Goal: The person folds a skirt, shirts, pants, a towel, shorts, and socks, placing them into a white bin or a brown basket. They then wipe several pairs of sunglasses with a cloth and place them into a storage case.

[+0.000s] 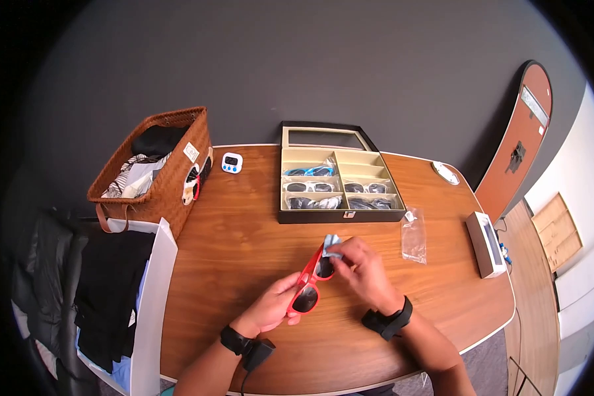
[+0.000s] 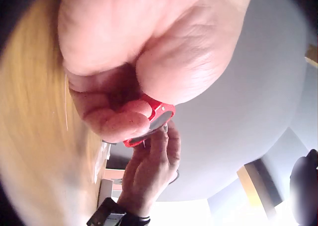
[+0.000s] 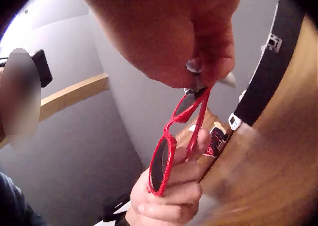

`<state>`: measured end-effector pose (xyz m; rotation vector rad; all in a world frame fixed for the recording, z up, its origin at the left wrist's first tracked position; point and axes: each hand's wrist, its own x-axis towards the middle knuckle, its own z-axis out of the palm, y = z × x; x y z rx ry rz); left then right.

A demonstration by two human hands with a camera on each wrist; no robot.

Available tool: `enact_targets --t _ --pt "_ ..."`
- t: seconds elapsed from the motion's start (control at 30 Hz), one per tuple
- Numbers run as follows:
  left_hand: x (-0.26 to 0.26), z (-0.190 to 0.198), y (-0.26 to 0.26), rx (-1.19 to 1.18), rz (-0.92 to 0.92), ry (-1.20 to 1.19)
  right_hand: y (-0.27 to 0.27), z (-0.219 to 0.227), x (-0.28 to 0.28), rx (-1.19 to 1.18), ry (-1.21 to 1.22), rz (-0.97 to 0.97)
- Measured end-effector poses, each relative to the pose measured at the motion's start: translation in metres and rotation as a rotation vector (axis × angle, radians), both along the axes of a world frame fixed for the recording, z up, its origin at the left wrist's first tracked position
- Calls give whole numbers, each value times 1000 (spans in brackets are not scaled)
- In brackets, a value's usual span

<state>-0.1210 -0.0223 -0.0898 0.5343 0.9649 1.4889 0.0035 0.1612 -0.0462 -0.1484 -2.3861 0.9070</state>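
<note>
Red-framed sunglasses (image 1: 305,299) with dark round lenses are held over the near part of the table, tilted with one lens nearer the person. My left hand (image 1: 275,305) grips them by the near lens end; in the left wrist view its curled fingers and thumb surround the red frame (image 2: 168,108). At the other lens, my right hand (image 1: 368,269) pinches a small light blue cloth (image 1: 331,241) against the glass. Seen from the right wrist, the folded-out red temple arm (image 3: 200,118) runs beside the lenses, and the right fingertips partly hide the upper lens.
Behind the hands, an open display case (image 1: 342,215) holds several bagged sunglasses. A clear plastic sleeve (image 1: 414,239) lies to its right, near a white box (image 1: 486,245). At left are a timer (image 1: 231,163), a wicker basket (image 1: 168,173) and a white bin (image 1: 153,290) of clothes.
</note>
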Motion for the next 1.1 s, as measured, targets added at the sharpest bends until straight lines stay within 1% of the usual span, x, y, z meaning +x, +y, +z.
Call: enact_targets --t 0.03,0.07,0.1,0.17,0.2,0.23,0.27,0.3,0.33,0.37,0.4,0.43,0.47,0.5,0.53,0.57,0.6,0.63,0.7,0.73,0.77,0.83,0.87,0.97,1.0,1.03,1.07,1.1 --pt "0 -1 -1 9 -27 -16 -6 -2 -1 57 -16 14" --pt "-2 -1 -3 2 -33 11 -18 1 3 75 -58 70" --pt "-2 -2 -3 -3 -25 4 -23 -6 3 138 -20 176" --pt "-3 -7 0 -15 58 -28 -43 -14 6 209 -6 256" --pt "-6 -18 0 52 47 -27 -52 -15 8 209 -4 256" --pt "-6 -21 4 52 47 -25 -61 -16 11 194 -109 336" --pt "-3 -23 9 54 123 40 -65 -16 12 178 -215 415" --pt "-2 -23 10 56 198 105 -65 -16 12 177 -215 416" --pt "-3 -23 8 55 199 105 -62 -15 12 120 -234 417" --pt "-6 -21 4 62 182 41 -58 -15 12 65 -253 420" --pt "-8 -19 1 70 167 -24 -48 -18 10 45 -205 406" --pt "-9 -15 -1 78 149 -88 -39 -20 11 47 -206 409" --pt "-7 -5 -2 78 203 -27 -31 -22 14 -100 -214 346" --pt "-8 -2 -2 81 205 -29 -23 -24 16 -246 -221 281" --pt "-9 0 -2 9 184 222 -13 -28 17 -243 -224 283" --pt "-9 1 -2 -64 161 472 -5 -31 18 -773 -220 275" --pt "-6 1 -1 16 166 669 0 -32 18 -1303 -204 253" --pt "-6 -1 -1 15 167 668 3 -32 21 -1304 -206 253" --pt "-7 -6 -2 81 156 929 1 -24 26 -1673 -212 456" --pt "-8 -13 -2 53 182 833 5 -29 30 -1791 -263 637" --pt "-9 -10 -4 50 179 835 3 -29 31 -1795 -260 639" --pt "-12 -2 -6 9 203 950 -3 -25 33 -1716 -283 654" --pt "-11 -2 -6 -2 223 949 -6 -24 31 -1689 -236 630" --pt "-15 -1 -7 19 214 1000 -5 -18 35 -1637 -284 674" --pt "-14 -3 -7 14 213 1000 -3 -23 36 -1656 -328 744" --pt "-15 -6 -6 27 226 930 -2 -25 37 -1660 -328 746" --pt "-15 -9 -6 39 239 860 -1 -27 38 -1582 -408 762" --pt "-16 -12 -4 33 238 859 -1 -29 38 -1502 -486 777"
